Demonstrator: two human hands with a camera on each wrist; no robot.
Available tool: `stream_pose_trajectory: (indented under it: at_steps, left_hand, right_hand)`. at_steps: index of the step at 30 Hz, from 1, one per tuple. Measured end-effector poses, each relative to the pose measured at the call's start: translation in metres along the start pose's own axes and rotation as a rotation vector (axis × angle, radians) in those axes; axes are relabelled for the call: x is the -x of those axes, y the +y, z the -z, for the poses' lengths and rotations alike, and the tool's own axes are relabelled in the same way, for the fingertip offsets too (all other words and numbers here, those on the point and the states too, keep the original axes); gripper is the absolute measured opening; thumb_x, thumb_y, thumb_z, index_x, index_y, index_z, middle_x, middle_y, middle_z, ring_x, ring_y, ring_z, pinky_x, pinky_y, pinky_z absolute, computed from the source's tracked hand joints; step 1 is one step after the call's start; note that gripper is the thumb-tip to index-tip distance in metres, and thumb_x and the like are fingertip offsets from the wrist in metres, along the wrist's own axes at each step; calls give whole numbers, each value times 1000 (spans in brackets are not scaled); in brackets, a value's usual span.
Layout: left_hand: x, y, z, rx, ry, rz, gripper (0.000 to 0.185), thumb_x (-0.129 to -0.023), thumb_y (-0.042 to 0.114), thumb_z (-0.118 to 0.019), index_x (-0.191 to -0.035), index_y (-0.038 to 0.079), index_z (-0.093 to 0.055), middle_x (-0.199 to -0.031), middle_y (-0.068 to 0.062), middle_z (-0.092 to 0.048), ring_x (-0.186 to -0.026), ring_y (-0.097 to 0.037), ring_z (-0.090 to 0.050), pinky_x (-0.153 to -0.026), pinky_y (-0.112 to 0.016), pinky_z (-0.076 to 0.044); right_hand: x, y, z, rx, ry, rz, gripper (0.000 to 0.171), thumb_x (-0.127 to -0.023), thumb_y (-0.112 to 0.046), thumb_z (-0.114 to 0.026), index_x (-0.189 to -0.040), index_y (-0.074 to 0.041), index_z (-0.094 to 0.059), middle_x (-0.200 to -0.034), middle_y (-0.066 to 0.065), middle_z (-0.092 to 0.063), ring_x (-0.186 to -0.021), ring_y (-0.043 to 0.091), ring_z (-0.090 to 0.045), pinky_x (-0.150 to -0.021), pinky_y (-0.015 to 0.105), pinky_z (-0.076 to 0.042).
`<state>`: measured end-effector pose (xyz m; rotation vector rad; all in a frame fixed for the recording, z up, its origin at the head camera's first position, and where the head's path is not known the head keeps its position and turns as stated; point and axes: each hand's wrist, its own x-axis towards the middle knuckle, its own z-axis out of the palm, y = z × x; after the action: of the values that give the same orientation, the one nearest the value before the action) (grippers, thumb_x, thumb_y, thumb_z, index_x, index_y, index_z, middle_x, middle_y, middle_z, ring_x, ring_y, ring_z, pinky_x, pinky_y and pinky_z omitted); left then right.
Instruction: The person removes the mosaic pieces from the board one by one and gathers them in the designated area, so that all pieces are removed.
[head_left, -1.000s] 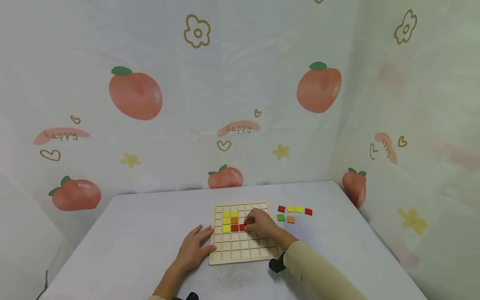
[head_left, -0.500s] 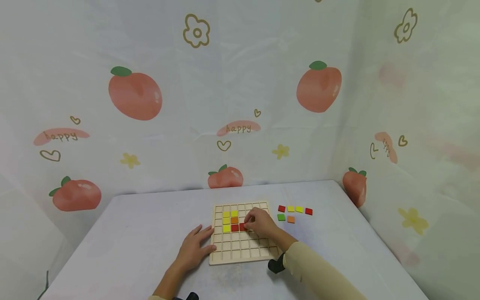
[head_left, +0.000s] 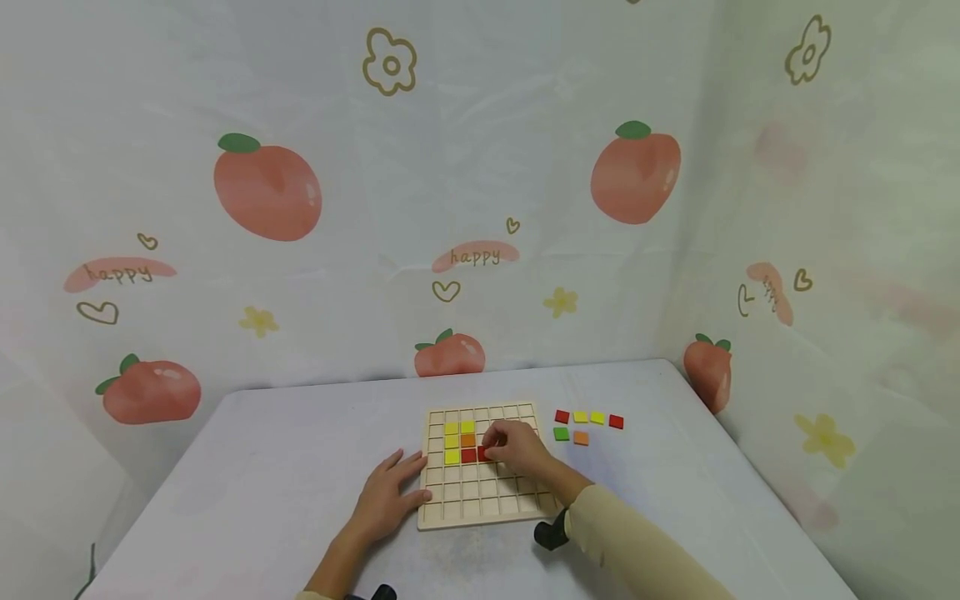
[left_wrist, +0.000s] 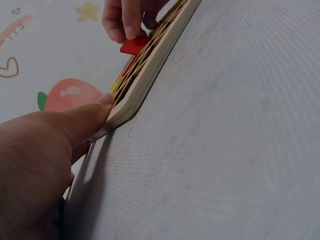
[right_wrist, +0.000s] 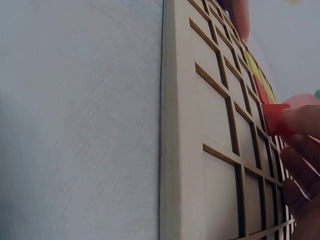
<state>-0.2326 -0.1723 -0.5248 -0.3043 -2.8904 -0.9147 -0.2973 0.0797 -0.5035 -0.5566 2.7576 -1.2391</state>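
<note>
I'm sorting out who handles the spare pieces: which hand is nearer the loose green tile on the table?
Right. The right hand is on the board just beside the green tile; the left hand rests at the board's far left edge.

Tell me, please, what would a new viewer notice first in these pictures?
First, the wooden grid board at the table's middle, with yellow, orange and red tiles in its cells. The right hand pinches a red tile over it, while the left hand presses its left edge. Loose tiles lie right of it.

The right hand [head_left: 516, 447] has edged slightly left and farther over the wooden grid board [head_left: 483, 508], lifting the red tile [head_left: 484, 454] by one edge
</note>
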Motion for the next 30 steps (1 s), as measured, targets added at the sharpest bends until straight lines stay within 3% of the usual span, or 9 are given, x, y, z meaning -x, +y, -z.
stream_pose_trajectory:
  at_steps: [6,14,30]
  left_hand:
    - [-1,0,0,-3,-7,9,64,-68,55,-61,-124,28,-48,-129,16,-39,-125,-23,-22,-95,-52,-21]
    - [0,-1,0,1,-2,4,64,-68,54,-62,-124,27,-48,-129,15,-40,-125,-24,-23,-95,-52,-21]
    - [2,0,1,0,21,-36,61,-69,48,-64,-123,23,-50,-128,14,-42,-124,-24,-25,-96,-51,-21]
  right_hand:
    - [0,-1,-1,7,-17,32,11,-76,-18,-66,-81,-25,-60,-76,-12,-55,-71,10,-49,-62,23,-43]
    - [0,1,6,17,-17,3,10,-77,-20,-65,-81,-27,-59,-76,-12,-55,-72,10,-49,-64,22,-43]
    - [15,18,52,57,65,-43,8,-79,-15,-62,-84,-21,-60,-79,-10,-56,-74,11,-50,-65,25,-44]
